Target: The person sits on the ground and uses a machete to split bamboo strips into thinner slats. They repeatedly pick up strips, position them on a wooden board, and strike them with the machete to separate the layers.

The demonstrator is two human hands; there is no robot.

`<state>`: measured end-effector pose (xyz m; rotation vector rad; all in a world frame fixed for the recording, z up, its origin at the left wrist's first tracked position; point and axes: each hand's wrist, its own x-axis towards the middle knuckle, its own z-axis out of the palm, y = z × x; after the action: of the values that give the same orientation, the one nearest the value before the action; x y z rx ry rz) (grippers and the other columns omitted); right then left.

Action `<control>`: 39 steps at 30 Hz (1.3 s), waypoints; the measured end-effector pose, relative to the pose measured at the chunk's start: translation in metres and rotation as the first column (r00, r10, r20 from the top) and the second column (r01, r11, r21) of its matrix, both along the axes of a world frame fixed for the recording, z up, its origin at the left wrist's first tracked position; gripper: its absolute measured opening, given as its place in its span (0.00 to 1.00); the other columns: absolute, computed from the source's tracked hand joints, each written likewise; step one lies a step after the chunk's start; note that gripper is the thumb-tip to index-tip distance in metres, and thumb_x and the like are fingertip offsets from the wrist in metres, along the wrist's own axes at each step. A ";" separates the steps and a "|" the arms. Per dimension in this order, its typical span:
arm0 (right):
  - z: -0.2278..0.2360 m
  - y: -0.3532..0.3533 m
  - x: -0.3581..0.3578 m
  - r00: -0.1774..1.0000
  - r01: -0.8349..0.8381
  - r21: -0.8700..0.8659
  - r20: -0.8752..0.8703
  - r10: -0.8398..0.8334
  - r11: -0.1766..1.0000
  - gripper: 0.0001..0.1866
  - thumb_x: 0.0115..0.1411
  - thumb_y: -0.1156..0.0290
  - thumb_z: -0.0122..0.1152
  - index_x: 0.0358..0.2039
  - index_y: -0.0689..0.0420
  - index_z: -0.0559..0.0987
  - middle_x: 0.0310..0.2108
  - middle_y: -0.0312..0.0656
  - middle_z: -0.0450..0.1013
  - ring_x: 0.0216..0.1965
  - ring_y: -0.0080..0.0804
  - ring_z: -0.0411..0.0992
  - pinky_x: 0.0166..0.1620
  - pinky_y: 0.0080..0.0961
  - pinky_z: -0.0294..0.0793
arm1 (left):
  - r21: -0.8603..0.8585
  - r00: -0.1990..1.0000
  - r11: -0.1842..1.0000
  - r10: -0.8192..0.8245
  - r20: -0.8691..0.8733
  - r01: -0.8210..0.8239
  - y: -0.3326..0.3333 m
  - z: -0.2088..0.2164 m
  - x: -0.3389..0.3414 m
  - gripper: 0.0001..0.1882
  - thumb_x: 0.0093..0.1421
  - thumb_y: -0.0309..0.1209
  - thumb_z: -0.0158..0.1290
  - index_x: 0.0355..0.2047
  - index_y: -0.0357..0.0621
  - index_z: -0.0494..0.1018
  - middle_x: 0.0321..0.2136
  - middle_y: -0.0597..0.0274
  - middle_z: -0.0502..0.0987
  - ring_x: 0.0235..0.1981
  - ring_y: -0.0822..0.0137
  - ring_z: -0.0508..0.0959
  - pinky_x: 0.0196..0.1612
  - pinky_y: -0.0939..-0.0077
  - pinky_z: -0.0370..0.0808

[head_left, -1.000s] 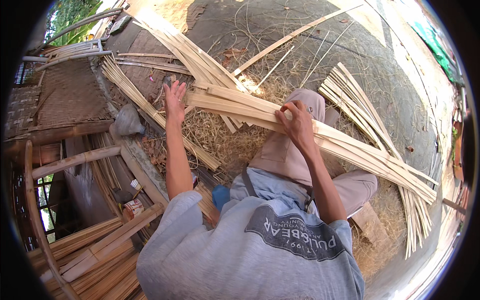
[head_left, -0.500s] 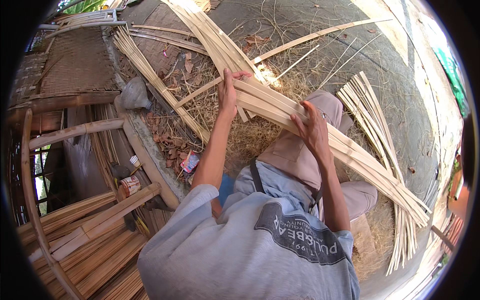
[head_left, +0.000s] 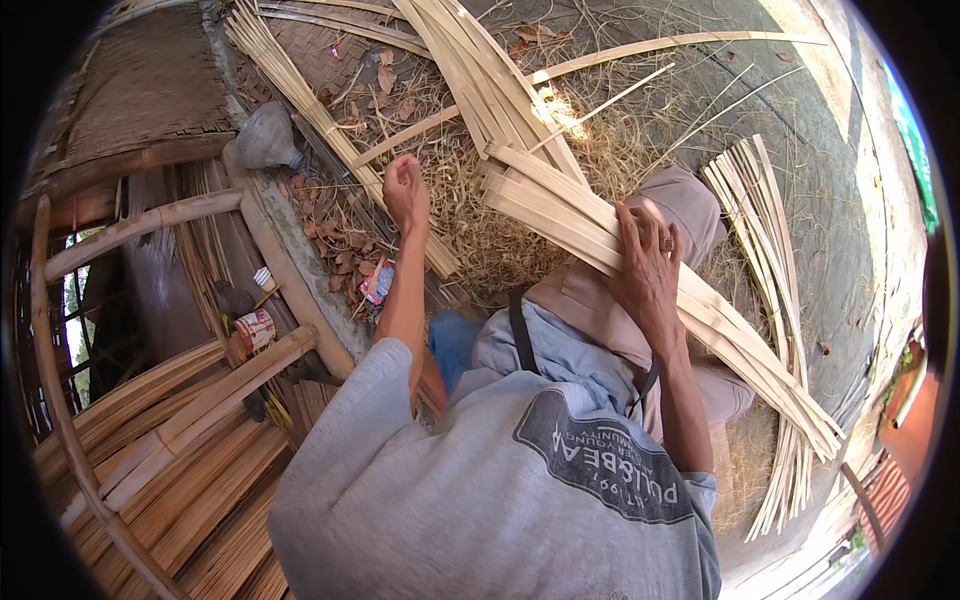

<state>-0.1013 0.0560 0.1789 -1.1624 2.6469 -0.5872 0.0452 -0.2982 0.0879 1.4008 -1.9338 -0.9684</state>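
The bundle of pale strips (head_left: 560, 205) is held slantwise across the trousered legs (head_left: 575, 305), its lower end crossing a fan of strips (head_left: 765, 220) on the ground. It is clasped near its middle by the right grip (head_left: 650, 255), the fingers bent over the top strips; the left grip (head_left: 406, 193) is raised well apart from it, fingers curled in, and whether anything small is held there cannot be told. For good handling, firm pressure should be kept by the right grip so that the layers do not slide, the loose upper end should be evened with light taps, and the cut edges should be kept off the palm, as splinters seem likely. Half a second earlier, the upper end was being met by the left grip; it has since been drawn away, while the right grip has been kept on the bundle.
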 end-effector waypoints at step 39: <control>0.060 0.068 0.037 0.736 0.677 -0.727 0.667 -0.120 0.112 0.20 0.75 0.61 0.49 0.56 0.64 0.73 0.49 0.47 0.78 0.55 0.36 0.74 0.62 0.33 0.69 | 0.296 -0.013 -0.076 -0.978 -0.210 0.952 0.252 0.207 -0.125 0.10 0.66 0.28 0.59 0.44 0.38 0.83 0.32 0.58 0.85 0.28 0.74 0.78 0.31 0.77 0.75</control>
<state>-0.0642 0.1238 0.2387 -0.1249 1.9142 -2.5354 -0.0793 -0.0463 0.2953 -0.3393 -2.8826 -1.9896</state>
